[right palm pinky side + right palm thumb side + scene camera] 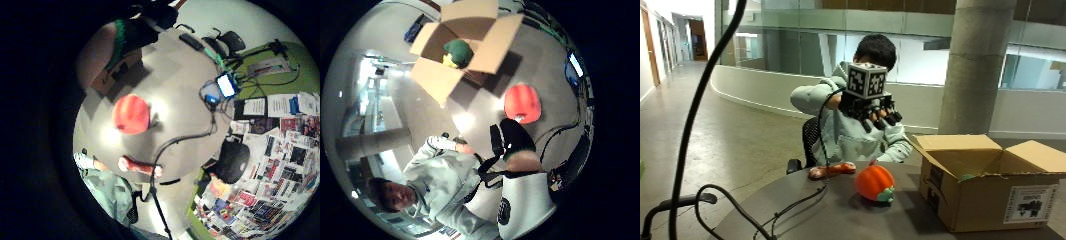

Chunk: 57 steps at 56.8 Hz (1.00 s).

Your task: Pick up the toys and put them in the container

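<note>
Hovering hand: the gloved right hand is raised well above the table, fingers loosely spread and pointing down, holding nothing.
Pumpkin toy: an orange pumpkin toy sits on the table just beside the open cardboard box, apart from its wall.
Long toy: a reddish, elongated toy lies near the table's far edge, close to the person; what it depicts is too small to tell.
Box contents: a green and yellow toy already rests inside the box.
Handling guess: the pumpkin looks light and rounded, probably soft or hollow plastic; its smooth skin may slip, so fingers wrapped from above round its widest part seem safest.
Second grip: the long toy looks light, best pinched across its middle.
Risk: the pumpkin may roll if nudged off-centre.
</note>
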### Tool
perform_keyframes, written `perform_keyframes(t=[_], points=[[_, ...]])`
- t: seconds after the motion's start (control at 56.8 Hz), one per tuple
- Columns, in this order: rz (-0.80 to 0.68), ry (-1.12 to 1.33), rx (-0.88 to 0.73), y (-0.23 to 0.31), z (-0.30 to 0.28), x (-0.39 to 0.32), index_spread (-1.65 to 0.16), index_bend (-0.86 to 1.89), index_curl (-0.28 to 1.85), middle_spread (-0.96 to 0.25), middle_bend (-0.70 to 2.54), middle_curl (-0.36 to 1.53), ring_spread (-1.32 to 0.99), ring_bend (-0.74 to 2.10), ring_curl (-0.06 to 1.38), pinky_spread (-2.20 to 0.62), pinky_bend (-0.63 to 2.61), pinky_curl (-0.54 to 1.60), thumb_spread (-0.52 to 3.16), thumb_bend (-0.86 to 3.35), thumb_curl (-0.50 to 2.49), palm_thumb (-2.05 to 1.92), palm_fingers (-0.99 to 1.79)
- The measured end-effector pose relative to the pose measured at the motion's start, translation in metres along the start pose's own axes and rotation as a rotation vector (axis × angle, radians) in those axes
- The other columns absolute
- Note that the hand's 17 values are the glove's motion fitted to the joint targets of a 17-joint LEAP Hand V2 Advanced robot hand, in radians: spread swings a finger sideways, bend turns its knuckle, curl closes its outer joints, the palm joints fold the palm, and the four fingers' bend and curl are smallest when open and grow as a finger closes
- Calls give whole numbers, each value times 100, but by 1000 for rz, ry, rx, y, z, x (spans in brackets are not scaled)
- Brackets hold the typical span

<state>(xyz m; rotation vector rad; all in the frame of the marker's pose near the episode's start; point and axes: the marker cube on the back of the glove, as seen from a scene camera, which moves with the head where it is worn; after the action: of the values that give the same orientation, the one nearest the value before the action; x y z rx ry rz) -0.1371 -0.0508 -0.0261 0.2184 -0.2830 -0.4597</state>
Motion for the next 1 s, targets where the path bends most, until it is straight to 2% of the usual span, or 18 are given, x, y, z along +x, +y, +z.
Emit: perform_keyframes(t=[0.264,0.528,0.669,0.775,0.933,1.003], points=[[40,-100,-138,-9,119,-3,-21,8,23,3,10,26,0,19,34,4,88,36,135,-2,42,30,-25],[34,-150,-200,-17,181,-10,-19,8,19,4,12,23,2,24,35,4,95,37,127,-1,37,25,-17],[22,-78,-103,-18,188,-16,-25,15,19,3,8,18,2,60,43,-1,114,40,128,4,39,38,16],[-4,-27,-35,-21,178,-12,-26,16,21,-1,21,20,-12,90,49,-16,113,38,134,14,45,56,57],[-26,-2,-107,11,164,-38,-30,20,22,-16,48,31,-28,102,55,-31,110,39,103,18,60,77,94],[-27,-7,-113,23,148,-49,-33,22,23,-21,55,35,-31,103,57,-34,107,40,91,17,65,79,98]])
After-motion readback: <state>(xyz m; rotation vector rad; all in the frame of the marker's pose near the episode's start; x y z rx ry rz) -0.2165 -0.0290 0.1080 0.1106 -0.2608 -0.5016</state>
